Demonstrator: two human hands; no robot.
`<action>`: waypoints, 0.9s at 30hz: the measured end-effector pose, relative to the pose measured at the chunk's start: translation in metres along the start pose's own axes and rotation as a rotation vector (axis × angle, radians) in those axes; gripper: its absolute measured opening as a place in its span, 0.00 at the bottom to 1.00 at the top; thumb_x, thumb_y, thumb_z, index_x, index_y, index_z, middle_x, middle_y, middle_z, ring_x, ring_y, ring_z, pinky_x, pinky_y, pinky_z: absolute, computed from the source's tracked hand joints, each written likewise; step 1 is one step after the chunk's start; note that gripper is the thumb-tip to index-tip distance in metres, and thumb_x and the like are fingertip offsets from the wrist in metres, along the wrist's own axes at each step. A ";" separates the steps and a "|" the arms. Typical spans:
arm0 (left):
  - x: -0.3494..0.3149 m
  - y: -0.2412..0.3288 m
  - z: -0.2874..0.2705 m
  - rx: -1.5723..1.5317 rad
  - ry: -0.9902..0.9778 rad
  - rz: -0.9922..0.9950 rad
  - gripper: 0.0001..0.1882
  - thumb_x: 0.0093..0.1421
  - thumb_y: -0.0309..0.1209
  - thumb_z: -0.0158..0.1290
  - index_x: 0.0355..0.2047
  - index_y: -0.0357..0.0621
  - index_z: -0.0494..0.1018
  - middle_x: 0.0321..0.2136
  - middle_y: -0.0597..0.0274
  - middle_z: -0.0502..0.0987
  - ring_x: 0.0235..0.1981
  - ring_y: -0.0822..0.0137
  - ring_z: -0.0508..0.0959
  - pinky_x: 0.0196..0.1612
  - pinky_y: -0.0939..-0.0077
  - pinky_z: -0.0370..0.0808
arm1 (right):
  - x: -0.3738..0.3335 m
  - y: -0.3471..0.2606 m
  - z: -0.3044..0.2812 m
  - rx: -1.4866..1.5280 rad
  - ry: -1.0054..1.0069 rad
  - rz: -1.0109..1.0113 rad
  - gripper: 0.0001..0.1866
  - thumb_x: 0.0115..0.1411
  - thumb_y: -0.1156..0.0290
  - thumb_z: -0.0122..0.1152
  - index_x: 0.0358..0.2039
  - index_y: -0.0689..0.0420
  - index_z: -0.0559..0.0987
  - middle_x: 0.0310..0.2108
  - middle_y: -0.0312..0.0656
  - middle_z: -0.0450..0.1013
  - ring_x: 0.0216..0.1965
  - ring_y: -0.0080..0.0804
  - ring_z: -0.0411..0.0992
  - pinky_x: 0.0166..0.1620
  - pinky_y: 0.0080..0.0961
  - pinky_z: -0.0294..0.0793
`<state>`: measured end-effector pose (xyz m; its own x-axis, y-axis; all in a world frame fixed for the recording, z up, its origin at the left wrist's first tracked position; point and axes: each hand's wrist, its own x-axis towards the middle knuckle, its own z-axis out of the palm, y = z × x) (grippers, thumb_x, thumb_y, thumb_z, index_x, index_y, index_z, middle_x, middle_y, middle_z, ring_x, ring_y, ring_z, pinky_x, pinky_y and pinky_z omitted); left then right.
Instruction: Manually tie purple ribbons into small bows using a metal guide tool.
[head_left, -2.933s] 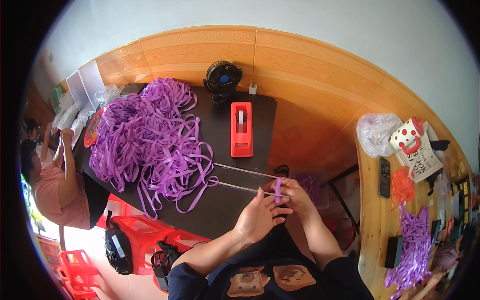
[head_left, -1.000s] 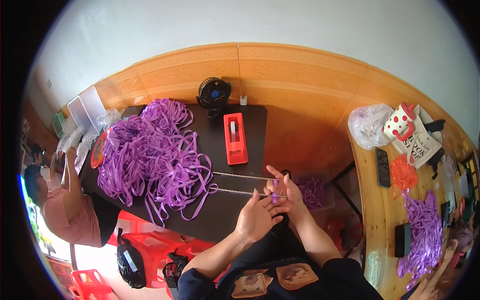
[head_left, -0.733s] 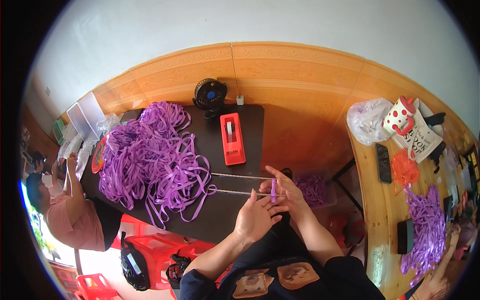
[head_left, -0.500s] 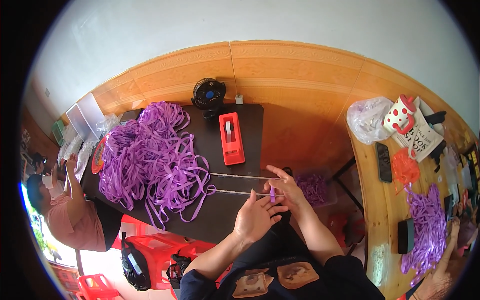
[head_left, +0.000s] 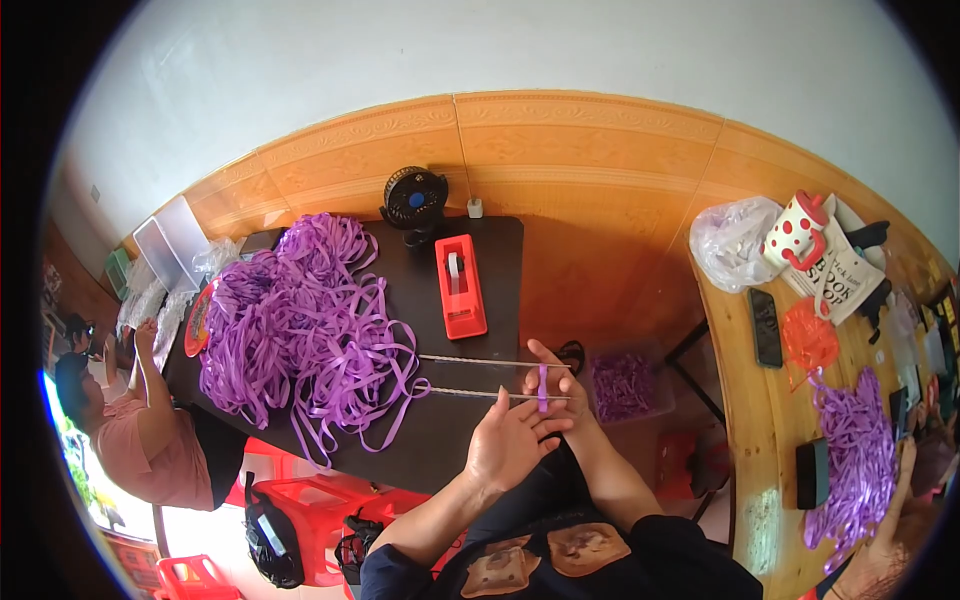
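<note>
Two thin metal rods (head_left: 470, 359) run side by side from the dark table toward my hands. A purple ribbon (head_left: 543, 388) crosses the rods near their right ends. Behind that crossing is my right hand (head_left: 568, 395), with its fingers apart and one fingertip raised above the upper rod; the ribbon partly covers its palm. My left hand (head_left: 505, 435) lies palm up just below the lower rod, thumb raised beside it and fingers stretched toward my right hand. A loose ribbon loop surrounds the rods at the table. Left of it spreads a large tangled heap of purple ribbon (head_left: 290, 310).
On the dark table (head_left: 400, 455) stand a black fan (head_left: 415, 200) and a red tape dispenser (head_left: 461, 288). A plastic bin (head_left: 625, 385) of purple pieces sits below. The wooden table (head_left: 745, 400) at right carries a phone (head_left: 765, 328), cup (head_left: 797, 232) and ribbon. Co-workers sit at both sides.
The ribbon piece now stretches across both rods, where it looked shorter before. My right hand has shifted slightly down behind it. The view has tilted a little.
</note>
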<state>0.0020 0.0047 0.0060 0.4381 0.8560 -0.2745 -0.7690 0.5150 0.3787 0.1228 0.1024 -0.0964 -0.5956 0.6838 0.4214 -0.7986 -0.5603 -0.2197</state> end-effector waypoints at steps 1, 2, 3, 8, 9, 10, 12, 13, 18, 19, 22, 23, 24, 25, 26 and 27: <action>0.000 0.000 0.001 0.008 0.005 -0.001 0.41 0.62 0.60 0.34 0.57 0.32 0.57 0.53 0.51 0.66 0.51 0.55 0.68 0.49 0.66 0.61 | 0.002 0.005 -0.006 -0.002 -0.001 -0.004 0.35 0.58 0.71 0.59 0.63 0.54 0.56 0.41 0.50 0.73 0.41 0.39 0.74 0.45 0.29 0.75; 0.000 -0.001 0.003 0.011 0.000 -0.005 0.41 0.62 0.60 0.34 0.57 0.32 0.57 0.53 0.51 0.66 0.51 0.55 0.68 0.49 0.66 0.61 | 0.001 0.009 -0.020 0.033 -0.021 -0.022 0.33 0.58 0.71 0.59 0.62 0.53 0.57 0.40 0.48 0.73 0.40 0.38 0.73 0.44 0.29 0.76; 0.000 -0.001 0.004 0.003 0.011 -0.005 0.41 0.62 0.60 0.34 0.57 0.31 0.57 0.53 0.51 0.66 0.51 0.55 0.68 0.49 0.66 0.61 | 0.000 0.013 -0.033 0.067 -0.042 -0.041 0.32 0.58 0.71 0.59 0.61 0.53 0.59 0.39 0.46 0.73 0.38 0.36 0.73 0.43 0.28 0.76; -0.002 0.000 0.004 0.005 0.045 0.001 0.41 0.62 0.60 0.34 0.57 0.31 0.57 0.53 0.49 0.66 0.51 0.54 0.68 0.49 0.66 0.62 | -0.009 0.038 -0.051 -0.017 0.331 -0.106 0.28 0.58 0.69 0.59 0.58 0.50 0.63 0.37 0.43 0.73 0.39 0.34 0.72 0.41 0.28 0.76; -0.001 -0.001 0.006 0.009 0.046 -0.001 0.41 0.62 0.60 0.33 0.56 0.30 0.56 0.53 0.49 0.66 0.51 0.54 0.68 0.49 0.66 0.62 | -0.013 0.032 -0.047 -0.005 0.348 -0.097 0.27 0.59 0.68 0.58 0.59 0.50 0.63 0.38 0.43 0.73 0.39 0.35 0.72 0.42 0.29 0.75; -0.002 -0.002 0.006 0.010 0.049 -0.006 0.41 0.62 0.60 0.33 0.56 0.30 0.56 0.52 0.49 0.67 0.51 0.54 0.68 0.49 0.66 0.62 | -0.019 0.026 -0.042 0.007 0.368 -0.089 0.27 0.59 0.67 0.57 0.59 0.50 0.63 0.39 0.43 0.73 0.40 0.36 0.72 0.43 0.31 0.75; -0.005 -0.001 0.000 0.011 0.029 0.008 0.41 0.62 0.60 0.33 0.56 0.30 0.57 0.52 0.49 0.67 0.50 0.54 0.68 0.49 0.66 0.62 | -0.017 0.016 -0.020 -0.074 0.358 -0.049 0.29 0.60 0.63 0.57 0.60 0.51 0.61 0.43 0.46 0.73 0.44 0.40 0.72 0.47 0.35 0.73; -0.004 -0.002 -0.001 0.014 0.003 0.012 0.40 0.62 0.59 0.33 0.56 0.30 0.57 0.52 0.49 0.67 0.50 0.54 0.69 0.49 0.66 0.62 | -0.013 0.011 -0.005 -0.075 0.293 -0.018 0.30 0.60 0.62 0.57 0.61 0.51 0.60 0.44 0.49 0.72 0.45 0.41 0.72 0.48 0.36 0.73; -0.002 -0.003 0.003 0.087 0.028 0.014 0.38 0.63 0.58 0.34 0.55 0.32 0.59 0.50 0.52 0.69 0.49 0.56 0.69 0.48 0.66 0.63 | -0.003 -0.009 0.015 -0.223 0.202 0.020 0.35 0.61 0.58 0.54 0.64 0.53 0.53 0.47 0.51 0.71 0.49 0.42 0.71 0.53 0.38 0.71; -0.002 -0.004 0.003 0.100 0.041 0.014 0.35 0.65 0.55 0.34 0.56 0.33 0.59 0.52 0.52 0.68 0.50 0.56 0.69 0.48 0.67 0.63 | -0.003 -0.011 0.011 -0.241 0.266 0.034 0.30 0.62 0.61 0.53 0.62 0.53 0.57 0.41 0.47 0.71 0.44 0.39 0.70 0.49 0.34 0.71; -0.004 -0.011 0.004 0.256 0.063 0.010 0.32 0.66 0.52 0.35 0.57 0.35 0.58 0.55 0.51 0.66 0.50 0.57 0.69 0.48 0.67 0.64 | 0.002 -0.015 0.025 -0.304 0.530 0.045 0.17 0.62 0.72 0.50 0.52 0.57 0.70 0.22 0.36 0.66 0.29 0.29 0.65 0.36 0.24 0.68; -0.008 -0.014 0.007 0.254 0.064 0.006 0.32 0.66 0.52 0.35 0.57 0.35 0.58 0.55 0.51 0.66 0.50 0.57 0.69 0.48 0.67 0.64 | -0.003 -0.018 0.020 -0.276 0.493 -0.005 0.18 0.60 0.74 0.51 0.52 0.58 0.71 0.22 0.37 0.67 0.28 0.29 0.65 0.36 0.24 0.67; -0.017 -0.017 0.011 0.310 0.024 -0.037 0.32 0.66 0.51 0.35 0.58 0.36 0.58 0.56 0.51 0.64 0.51 0.57 0.69 0.49 0.67 0.65 | -0.010 -0.023 0.014 -0.248 0.455 -0.053 0.19 0.58 0.75 0.52 0.51 0.59 0.71 0.22 0.37 0.67 0.28 0.29 0.64 0.36 0.24 0.67; -0.032 -0.018 0.022 0.363 -0.009 -0.070 0.31 0.66 0.50 0.35 0.59 0.37 0.58 0.58 0.50 0.63 0.51 0.57 0.69 0.49 0.68 0.65 | -0.016 -0.032 0.018 -0.064 0.400 -0.058 0.19 0.56 0.77 0.54 0.50 0.62 0.72 0.21 0.37 0.67 0.27 0.28 0.64 0.36 0.24 0.67; -0.046 -0.017 0.038 0.409 -0.080 -0.056 0.37 0.64 0.56 0.37 0.60 0.35 0.58 0.57 0.52 0.64 0.48 0.60 0.71 0.48 0.69 0.66 | -0.026 -0.044 0.023 -0.134 0.436 -0.078 0.19 0.55 0.76 0.55 0.49 0.62 0.72 0.21 0.37 0.67 0.27 0.28 0.65 0.35 0.26 0.67; -0.057 -0.016 0.049 0.361 -0.252 -0.033 0.37 0.64 0.56 0.36 0.61 0.37 0.57 0.58 0.50 0.63 0.50 0.59 0.70 0.49 0.69 0.65 | -0.037 -0.059 0.026 -0.080 0.433 -0.103 0.19 0.55 0.76 0.55 0.49 0.61 0.72 0.21 0.37 0.68 0.28 0.27 0.66 0.35 0.26 0.68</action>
<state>0.0123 -0.0504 0.0592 0.5943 0.7998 -0.0845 -0.5600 0.4869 0.6703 0.1937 0.0984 -0.0765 -0.4801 0.8762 0.0418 -0.8497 -0.4527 -0.2704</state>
